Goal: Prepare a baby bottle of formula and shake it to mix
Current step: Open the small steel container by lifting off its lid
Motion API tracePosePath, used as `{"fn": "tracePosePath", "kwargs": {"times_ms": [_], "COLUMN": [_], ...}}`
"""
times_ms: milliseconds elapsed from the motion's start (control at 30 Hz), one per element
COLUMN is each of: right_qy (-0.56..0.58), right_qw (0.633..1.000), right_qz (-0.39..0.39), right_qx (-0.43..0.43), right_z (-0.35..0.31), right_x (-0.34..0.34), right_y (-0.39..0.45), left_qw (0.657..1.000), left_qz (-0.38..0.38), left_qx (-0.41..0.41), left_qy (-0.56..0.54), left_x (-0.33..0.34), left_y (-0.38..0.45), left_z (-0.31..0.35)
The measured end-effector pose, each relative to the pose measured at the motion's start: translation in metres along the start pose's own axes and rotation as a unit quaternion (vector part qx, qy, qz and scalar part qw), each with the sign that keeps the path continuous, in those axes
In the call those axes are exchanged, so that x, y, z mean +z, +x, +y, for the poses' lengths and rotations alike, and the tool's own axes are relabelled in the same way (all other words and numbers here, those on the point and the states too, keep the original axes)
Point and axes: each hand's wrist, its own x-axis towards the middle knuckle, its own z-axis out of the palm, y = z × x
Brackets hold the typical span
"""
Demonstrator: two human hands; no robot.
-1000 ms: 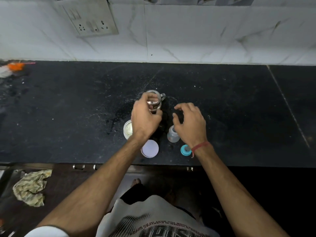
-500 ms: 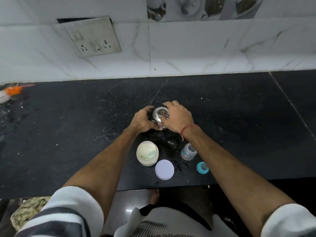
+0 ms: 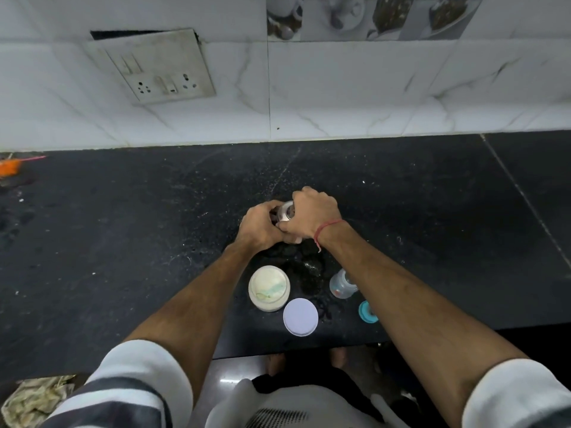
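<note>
Both hands, left (image 3: 261, 227) and right (image 3: 312, 216), clasp a steel cup (image 3: 285, 211) on the worktop (image 3: 123, 242). The bottle (image 3: 341, 284) stands uncapped near the front edge, just right of the opened formula jar (image 3: 268, 287). Filling, capping and shaking seem still ahead.

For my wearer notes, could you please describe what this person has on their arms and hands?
Both forearms are bare. The left sleeve is white with dark stripes, the right sleeve white. A thin red thread bracelet circles the right wrist. No rings or gloves are visible.
</note>
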Motion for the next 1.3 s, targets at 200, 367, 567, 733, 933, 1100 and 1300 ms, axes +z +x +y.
{"fn": "tracePosePath", "kwargs": {"times_ms": [200, 367, 567, 733, 933, 1100, 1300], "right_qy": [0.007, -0.006, -0.031, -0.057, -0.094, -0.095, -0.074], "right_qw": [1.0, 0.999, 0.999, 0.997, 0.992, 0.99, 0.994], "right_qz": [-0.028, -0.036, -0.022, -0.037, -0.041, -0.025, -0.039], "right_qx": [-0.01, -0.013, -0.024, -0.032, -0.076, -0.106, -0.073], "right_z": [-0.005, -0.01, -0.018, -0.022, -0.022, -0.015, 0.003], "right_x": [-0.008, -0.01, -0.009, -0.012, -0.009, -0.004, -0.014], "right_y": [0.004, 0.005, 0.001, 0.001, 0.003, 0.004, 0.017], "left_qw": [1.0, 1.0, 1.0, 0.999, 0.998, 0.998, 0.999], "left_qz": [0.019, 0.02, 0.016, 0.021, 0.043, 0.046, 0.034], "left_qx": [0.005, 0.009, 0.019, 0.025, 0.033, 0.022, 0.005], "left_qy": [0.008, 0.011, 0.013, 0.019, 0.024, 0.021, -0.008], "left_x": [0.003, 0.003, 0.002, 0.004, 0.009, 0.011, 0.01], "left_y": [-0.001, -0.004, -0.003, -0.004, -0.004, -0.005, -0.008], "left_z": [-0.002, -0.002, -0.004, -0.005, -0.01, -0.01, -0.007]}}
